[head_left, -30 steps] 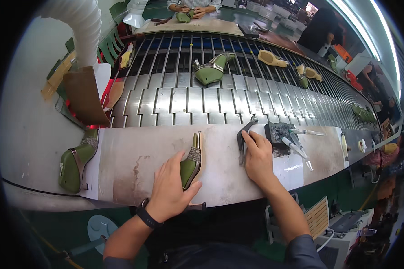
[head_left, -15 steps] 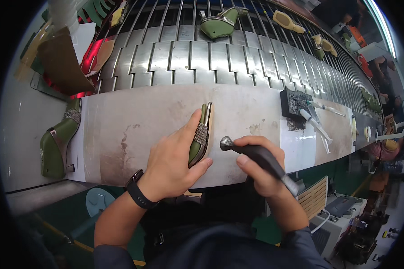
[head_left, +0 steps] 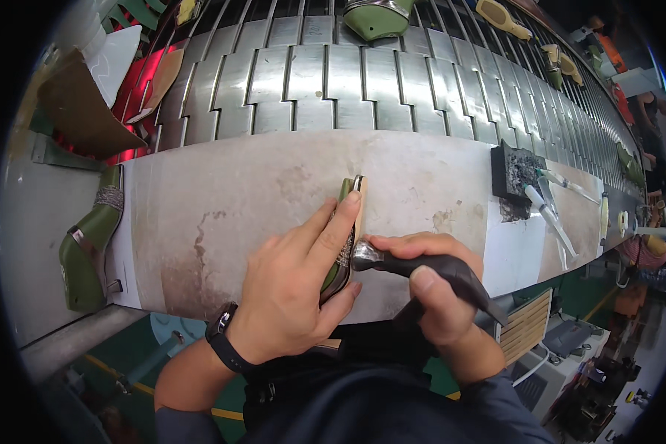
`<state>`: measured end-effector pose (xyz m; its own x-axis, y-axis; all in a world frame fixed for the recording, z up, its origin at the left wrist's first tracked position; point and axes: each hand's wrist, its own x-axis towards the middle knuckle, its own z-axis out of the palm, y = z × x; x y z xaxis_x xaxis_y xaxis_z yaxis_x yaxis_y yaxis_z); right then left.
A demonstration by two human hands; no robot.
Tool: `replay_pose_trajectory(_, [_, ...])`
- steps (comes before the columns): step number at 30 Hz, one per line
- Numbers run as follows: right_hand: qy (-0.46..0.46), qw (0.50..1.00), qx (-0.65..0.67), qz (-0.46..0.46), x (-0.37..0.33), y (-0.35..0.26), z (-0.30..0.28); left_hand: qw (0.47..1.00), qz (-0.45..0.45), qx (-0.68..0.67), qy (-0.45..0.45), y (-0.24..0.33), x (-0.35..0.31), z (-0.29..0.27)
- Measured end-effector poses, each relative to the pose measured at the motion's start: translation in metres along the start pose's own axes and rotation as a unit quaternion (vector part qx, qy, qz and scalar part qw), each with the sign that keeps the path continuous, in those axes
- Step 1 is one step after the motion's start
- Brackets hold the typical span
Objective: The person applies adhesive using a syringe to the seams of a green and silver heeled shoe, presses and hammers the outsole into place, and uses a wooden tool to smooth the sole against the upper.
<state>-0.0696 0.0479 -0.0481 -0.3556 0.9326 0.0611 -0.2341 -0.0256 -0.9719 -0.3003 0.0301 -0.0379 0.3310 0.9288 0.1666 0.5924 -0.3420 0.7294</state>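
- In the head view, bracing a green shoe last point(head_left: 335, 276) against the counter point(head_left: 266, 185) with the left hand point(head_left: 292, 277), directly in front of the body.
- Laying the left fingers point(head_left: 340, 224) over the last, close together, thumb drawn in at the near end; closed about it with hardly any gap.
- Showing between and beyond that grip: a glittery strap point(head_left: 345, 254) and, along the right side, a pale sole point(head_left: 360, 214).
- Gripping a black-handled hammer point(head_left: 405, 266) in the right hand point(head_left: 451, 300), curled snugly round the handle, thumb pressed along it, index finger stretched toward the metal head point(head_left: 366, 254).
- Holding that rounded head right beside the strap and sole; cannot tell whether touching.
- Wearing a dark wristwatch point(head_left: 222, 325) on the left wrist.
- Can see a strapped green last point(head_left: 83, 270) lying at the counter's left end, and, to the right, a black block point(head_left: 516, 169) with syringes point(head_left: 551, 218) beside it.
- Past the counter, can see a metal-slatted conveyor point(head_left: 303, 78) carrying a toe-forward green last point(head_left: 377, 21) and a pale shoe sole point(head_left: 505, 20).
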Motion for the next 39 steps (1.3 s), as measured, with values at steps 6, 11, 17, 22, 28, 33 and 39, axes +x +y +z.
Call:
replay_pose_trajectory(6, [-0.048,0.979,-0.119,0.156,0.043,-0.044,0.001,1.0,-0.015,-0.002,-0.001,-0.006,-0.002,-0.002])
replay_pose_trajectory(11, [-0.088,0.973,-0.162,0.137,0.061,-0.049,-0.003,1.0,-0.009,0.006,-0.004,-0.003,0.001,-0.004])
replay_pose_trajectory(17, [-0.006,0.989,-0.126,0.081,0.097,-0.027,-0.001,1.0,-0.005,-0.013,0.003,-0.006,-0.002,-0.005])
replay_pose_trajectory(22, [-0.066,0.991,-0.088,0.078,0.09,-0.027,-0.008,1.0,-0.008,-0.021,0.005,-0.01,-0.003,-0.004])
replay_pose_trajectory(28, [-0.194,0.957,-0.213,-0.03,0.055,-0.039,-0.003,0.999,-0.006,-0.018,0.033,-0.011,-0.007,-0.003])
replay_pose_trajectory(33, [-0.181,0.942,-0.263,-0.104,0.03,-0.032,0.015,0.999,-0.009,-0.011,0.038,-0.012,-0.008,-0.004])
replay_pose_trajectory(39, [-0.089,0.907,-0.363,-0.193,-0.021,-0.011,0.052,0.999,0.004,-0.001,0.052,-0.014,-0.014,0.001])
